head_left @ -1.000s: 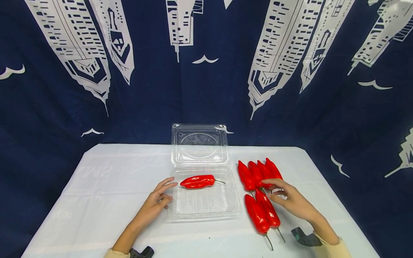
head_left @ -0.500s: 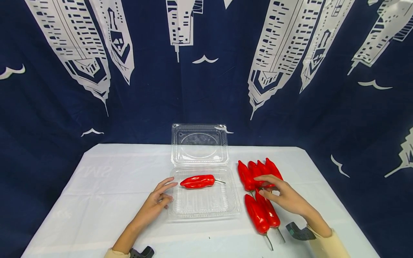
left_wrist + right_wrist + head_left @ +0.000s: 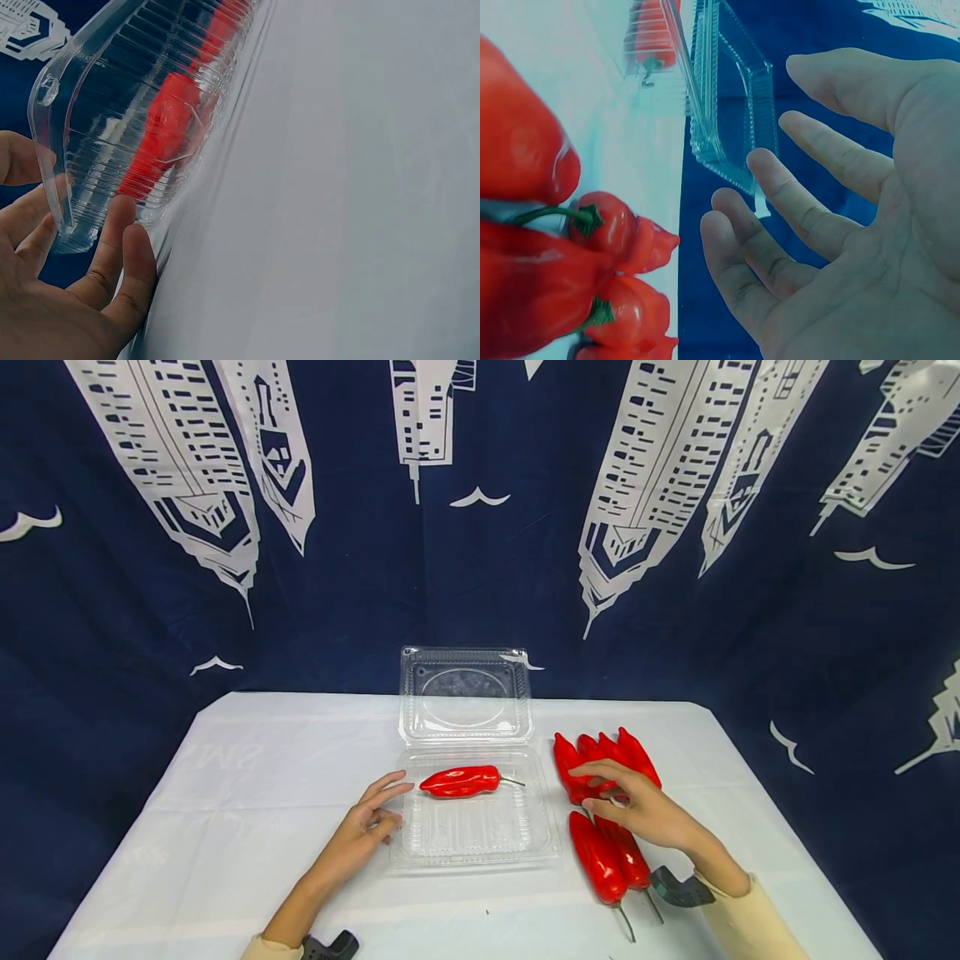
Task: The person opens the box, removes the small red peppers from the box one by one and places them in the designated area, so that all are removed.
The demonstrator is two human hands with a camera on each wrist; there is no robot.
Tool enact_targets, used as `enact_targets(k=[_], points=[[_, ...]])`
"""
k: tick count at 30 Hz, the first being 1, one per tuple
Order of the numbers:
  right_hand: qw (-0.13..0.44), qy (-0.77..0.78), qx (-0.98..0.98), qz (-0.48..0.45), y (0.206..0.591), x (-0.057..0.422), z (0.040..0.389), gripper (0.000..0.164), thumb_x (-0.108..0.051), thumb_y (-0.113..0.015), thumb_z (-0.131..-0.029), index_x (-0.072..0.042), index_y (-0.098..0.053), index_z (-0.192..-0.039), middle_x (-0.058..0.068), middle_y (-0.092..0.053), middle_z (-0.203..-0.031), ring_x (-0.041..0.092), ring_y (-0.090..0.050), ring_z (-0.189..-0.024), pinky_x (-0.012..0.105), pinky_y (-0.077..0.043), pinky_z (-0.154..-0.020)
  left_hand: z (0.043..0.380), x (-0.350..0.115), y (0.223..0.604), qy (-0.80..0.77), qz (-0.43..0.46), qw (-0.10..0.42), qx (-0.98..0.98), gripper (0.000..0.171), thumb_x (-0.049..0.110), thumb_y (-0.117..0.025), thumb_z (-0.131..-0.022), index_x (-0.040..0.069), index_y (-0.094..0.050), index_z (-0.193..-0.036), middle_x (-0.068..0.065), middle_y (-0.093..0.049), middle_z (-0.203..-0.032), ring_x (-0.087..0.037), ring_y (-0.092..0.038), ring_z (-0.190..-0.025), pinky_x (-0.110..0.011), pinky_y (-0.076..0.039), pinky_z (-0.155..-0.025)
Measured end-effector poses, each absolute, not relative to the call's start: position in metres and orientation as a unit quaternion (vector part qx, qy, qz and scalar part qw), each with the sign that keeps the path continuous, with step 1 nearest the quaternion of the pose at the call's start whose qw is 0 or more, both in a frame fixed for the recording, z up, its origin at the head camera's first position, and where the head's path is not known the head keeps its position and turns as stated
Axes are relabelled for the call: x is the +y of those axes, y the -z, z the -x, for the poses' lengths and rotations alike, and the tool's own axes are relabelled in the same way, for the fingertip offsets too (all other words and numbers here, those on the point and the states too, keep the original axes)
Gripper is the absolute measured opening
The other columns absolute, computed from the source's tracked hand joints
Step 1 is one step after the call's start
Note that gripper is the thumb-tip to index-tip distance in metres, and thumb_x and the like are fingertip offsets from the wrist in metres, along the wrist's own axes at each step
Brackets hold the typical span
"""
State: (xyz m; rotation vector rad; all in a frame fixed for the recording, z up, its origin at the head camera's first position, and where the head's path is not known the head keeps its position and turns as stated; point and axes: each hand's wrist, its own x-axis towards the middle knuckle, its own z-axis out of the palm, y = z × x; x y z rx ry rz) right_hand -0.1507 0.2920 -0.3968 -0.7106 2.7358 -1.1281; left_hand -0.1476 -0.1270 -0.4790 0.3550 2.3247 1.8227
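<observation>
A hinged clear plastic container point(image 3: 480, 847) stands with its lid up on the white table. One long red pepper point(image 3: 459, 782) with a green stem lies crosswise in its base. My left hand point(image 3: 358, 828) rests against the container's left side, its fingertips touching the rim and outer wall in the left wrist view. Right of the container, several more red peppers point(image 3: 597, 858) lie in two rows. Over them hovers my right hand point(image 3: 641, 804), fingers spread and loosely bent, with nothing in the palm point(image 3: 855, 247) in the right wrist view. It partly hides the peppers beneath.
The raised lid point(image 3: 467, 697) stands behind the base, near the table's far edge. A dark blue cloth point(image 3: 480, 568) with white building prints hangs behind the white table point(image 3: 285, 777). Black devices point(image 3: 678, 887) are strapped at both wrists.
My right hand has moved left across the peppers, toward the container. The left hand, the container and the peppers stay in place.
</observation>
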Motion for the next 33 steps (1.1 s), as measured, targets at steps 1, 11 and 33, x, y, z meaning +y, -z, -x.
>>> enact_targets(k=[1,11,33], points=[[0.048,0.37,0.897,0.237,0.396,0.291,0.151,0.049,-0.016,-0.075,-0.089,-0.015,-0.059,-0.135,0.012,-0.062,-0.131,0.032,-0.06,-0.11,0.037,-0.057,-0.089,0.148,-0.127,0.479,-0.61,-0.12,0.083,0.779,0.046,0.0,-0.057,-0.096,0.01,-0.056,-0.142,-0.001,-0.032,-0.161,-0.021,-0.062,-0.089,-0.023,-0.051,-0.071],[0.053,0.345,0.899,0.265,0.393,0.276,0.161,0.049,-0.019,-0.077,-0.088,-0.012,-0.06,-0.133,0.009,-0.063,-0.13,0.032,-0.062,-0.11,0.043,-0.058,-0.088,0.148,-0.127,0.48,-0.607,-0.123,0.08,0.781,0.047,0.0,-0.058,-0.096,0.011,-0.056,-0.141,0.0,-0.032,-0.161,-0.019,-0.062,-0.088,-0.023,-0.051,-0.071],[0.1,0.343,0.877,0.321,0.382,0.232,0.182,0.046,-0.018,-0.072,-0.091,-0.014,-0.059,-0.136,0.005,-0.059,-0.135,0.029,-0.058,-0.121,0.049,-0.052,-0.099,0.148,-0.128,0.479,-0.609,-0.121,0.083,0.78,0.047,0.0,-0.058,-0.096,0.011,-0.056,-0.141,-0.001,-0.031,-0.161,-0.022,-0.063,-0.092,-0.025,-0.052,-0.072]])
